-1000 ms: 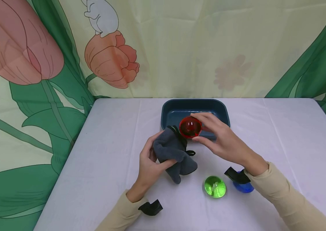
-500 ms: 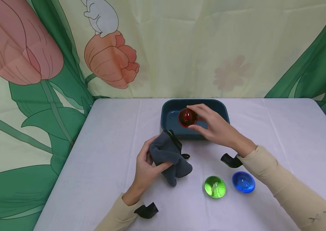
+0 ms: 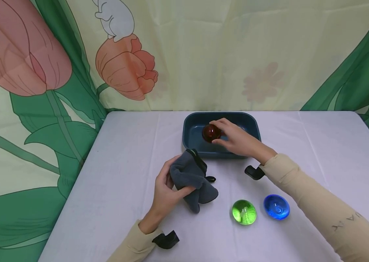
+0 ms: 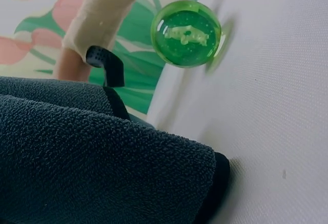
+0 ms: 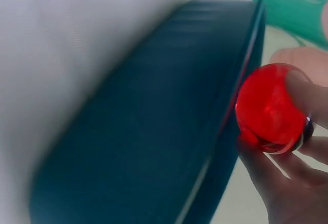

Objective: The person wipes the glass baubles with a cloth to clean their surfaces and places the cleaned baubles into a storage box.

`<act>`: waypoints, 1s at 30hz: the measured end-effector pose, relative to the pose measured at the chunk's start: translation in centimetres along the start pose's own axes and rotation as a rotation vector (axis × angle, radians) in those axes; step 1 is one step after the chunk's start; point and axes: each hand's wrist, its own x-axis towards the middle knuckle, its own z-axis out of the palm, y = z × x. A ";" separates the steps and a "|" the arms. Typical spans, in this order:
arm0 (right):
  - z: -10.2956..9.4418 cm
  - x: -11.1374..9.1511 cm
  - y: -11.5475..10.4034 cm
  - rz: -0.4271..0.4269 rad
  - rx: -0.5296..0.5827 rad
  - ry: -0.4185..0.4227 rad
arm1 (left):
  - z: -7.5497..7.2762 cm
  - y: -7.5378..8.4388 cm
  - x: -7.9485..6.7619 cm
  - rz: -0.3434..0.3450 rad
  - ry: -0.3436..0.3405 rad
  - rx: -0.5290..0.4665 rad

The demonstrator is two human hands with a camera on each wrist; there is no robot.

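A clear red ball is pinched between the thumb and fingers of my right hand. In the head view it appears over the left part of the dark blue tray; whether it touches the tray floor I cannot tell. The right wrist view shows the red ball beside the tray's rim. My left hand grips a bunched grey-blue cloth with black edging, in front of the tray. That cloth fills the lower left of the left wrist view.
On the white tablecloth, a clear green ball and a clear blue ball sit side by side in front of the tray, near the right forearm. Behind the table hangs a flowered curtain.
My right hand has carried the red ball from beside the cloth away and down over the tray. The left hand, with the cloth, has drawn slightly back and left from the tray.
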 end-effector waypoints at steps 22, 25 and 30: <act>1.7 1.2 2.7 0.120 -0.068 -0.120 | 0.3 -0.9 0.1 0.013 -0.007 -0.001; 1.8 1.2 3.0 0.131 -0.071 -0.127 | 0.3 -0.9 0.1 0.006 -0.004 0.005; 2.0 1.4 2.8 0.139 -0.062 -0.134 | 0.4 -0.9 0.1 -0.008 0.000 0.020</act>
